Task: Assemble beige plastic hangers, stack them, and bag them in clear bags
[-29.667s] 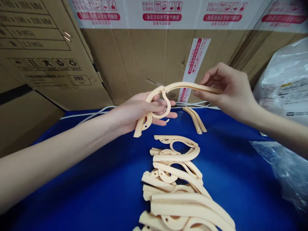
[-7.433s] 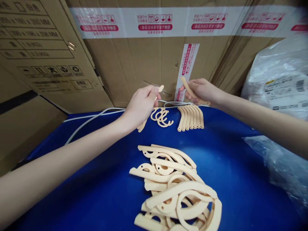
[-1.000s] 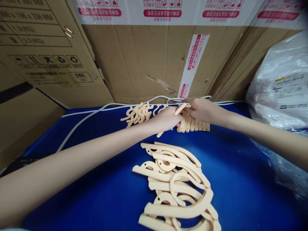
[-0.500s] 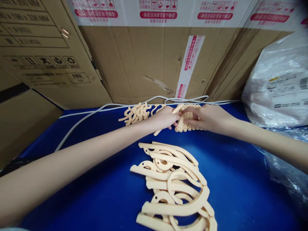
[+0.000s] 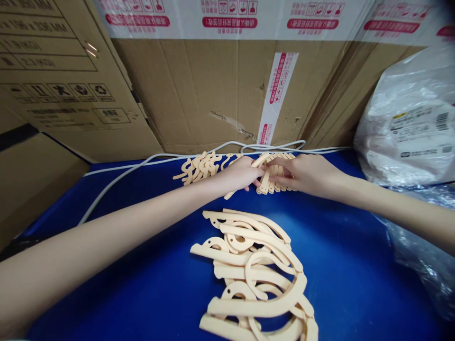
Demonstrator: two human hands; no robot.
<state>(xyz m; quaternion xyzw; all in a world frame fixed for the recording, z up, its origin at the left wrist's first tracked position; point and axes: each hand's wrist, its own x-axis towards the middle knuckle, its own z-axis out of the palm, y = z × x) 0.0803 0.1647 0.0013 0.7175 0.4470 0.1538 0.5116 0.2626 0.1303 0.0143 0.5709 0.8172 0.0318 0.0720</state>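
My left hand point(image 5: 243, 173) is closed around a cream plastic hanger arm point(image 5: 261, 160), which slants up past the fingers; its lower end shows below the hand. Close on the right, my right hand point(image 5: 307, 175) reaches in with thumb and fingers bent around another hanger arm point(image 5: 263, 183) at the near end of a row of hanger arms point(image 5: 282, 185). Its fingertips are partly hidden there. Beyond my left wrist lies a heap of small curved hanger hooks point(image 5: 201, 168). Nearer to me, a pile of assembled folding clothes hangers point(image 5: 256, 258) overlaps on the blue surface.
A blue tabletop point(image 5: 355, 265) lies under everything. Cardboard boxes point(image 5: 199, 90) stand along the back and left. A white cable point(image 5: 117, 182) runs behind the parts. A plastic-wrapped package point(image 5: 408, 123) and clear film point(image 5: 423, 241) are at the right.
The whole view has shifted slightly, so everything appears a little further left. Both hands keep nearly the same places and grips; the piles look unchanged.
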